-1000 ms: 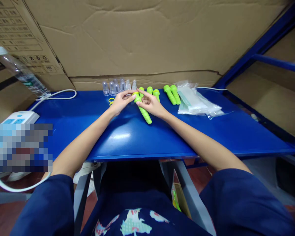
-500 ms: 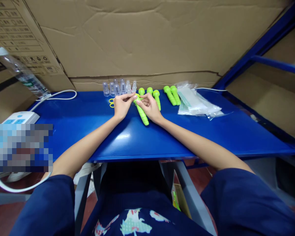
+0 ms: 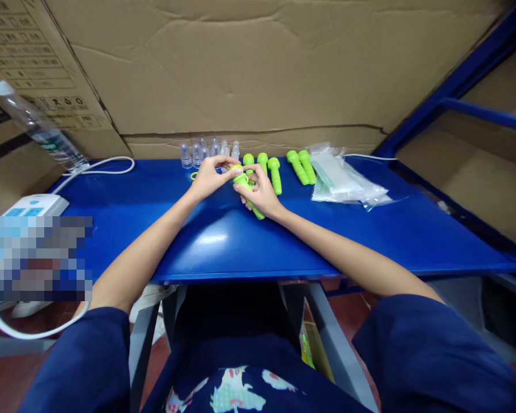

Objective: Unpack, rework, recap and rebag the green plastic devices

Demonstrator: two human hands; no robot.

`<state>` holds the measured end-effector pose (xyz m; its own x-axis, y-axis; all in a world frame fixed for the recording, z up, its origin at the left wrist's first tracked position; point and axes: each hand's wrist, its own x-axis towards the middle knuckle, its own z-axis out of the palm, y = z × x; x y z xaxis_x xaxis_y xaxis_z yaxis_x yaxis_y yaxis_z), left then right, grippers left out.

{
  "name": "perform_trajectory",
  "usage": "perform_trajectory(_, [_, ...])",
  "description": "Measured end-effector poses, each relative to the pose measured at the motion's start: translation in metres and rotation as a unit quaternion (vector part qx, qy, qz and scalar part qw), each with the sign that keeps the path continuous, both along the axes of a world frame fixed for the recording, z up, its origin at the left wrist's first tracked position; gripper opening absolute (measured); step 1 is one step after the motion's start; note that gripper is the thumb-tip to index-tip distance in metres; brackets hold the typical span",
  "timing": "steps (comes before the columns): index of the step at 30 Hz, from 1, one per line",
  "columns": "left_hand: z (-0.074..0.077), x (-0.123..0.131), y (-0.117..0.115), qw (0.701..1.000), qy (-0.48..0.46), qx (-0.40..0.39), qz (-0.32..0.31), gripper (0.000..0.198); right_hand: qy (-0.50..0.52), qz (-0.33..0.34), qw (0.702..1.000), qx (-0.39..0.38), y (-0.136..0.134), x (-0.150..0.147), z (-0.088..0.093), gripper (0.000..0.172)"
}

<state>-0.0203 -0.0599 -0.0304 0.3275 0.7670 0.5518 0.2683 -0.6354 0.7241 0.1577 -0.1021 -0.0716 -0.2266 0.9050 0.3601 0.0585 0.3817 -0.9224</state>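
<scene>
A lime-green ribbed handle (image 3: 258, 213) with a rounded yellow-green head is held in both hands, tilted over the blue table. My right hand (image 3: 261, 193) is closed round its upper shaft. At its head, my left hand (image 3: 211, 178) is closed, with the thumb pressed on the yellowish top and the fingers curled behind. Just beyond stand several clear plastic domed caps (image 3: 186, 156), and a small yellow ring (image 3: 193, 176) shows partly behind my left hand. Close to my right hand lie similar green handles (image 3: 276, 176), one partly covered.
Two more green handles (image 3: 298, 168) lie to the right, beside clear plastic bags (image 3: 344, 180) with pale contents. A white power strip (image 3: 36, 207) with a cable (image 3: 112, 159) and a clear bottle (image 3: 40, 129) are at the left. Cardboard (image 3: 262, 74) walls off the back of the blue table (image 3: 327, 235).
My right fingers have wrapped further round the handle, covering more of its shaft. My left hand has shifted slightly left, its thumb now on top of the head.
</scene>
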Motion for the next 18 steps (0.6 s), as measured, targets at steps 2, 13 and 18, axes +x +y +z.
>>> perform_trajectory(2, [0.005, -0.009, 0.006, 0.998, 0.038, 0.003, -0.041, 0.042, 0.009, 0.020, 1.000, 0.013, 0.001, 0.001, -0.001, 0.067])
perform_trajectory(13, [0.011, -0.008, 0.001, 0.998, -0.044, -0.031, 0.012, 0.045, -0.021, 0.001, 0.999, 0.045, 0.006, 0.003, -0.003, 0.062])
perform_trajectory(18, [0.001, 0.008, -0.009, 0.992, -0.077, -0.007, 0.097, 0.039, -0.022, -0.029, 0.998, 0.054, 0.008, 0.005, -0.005, 0.062])
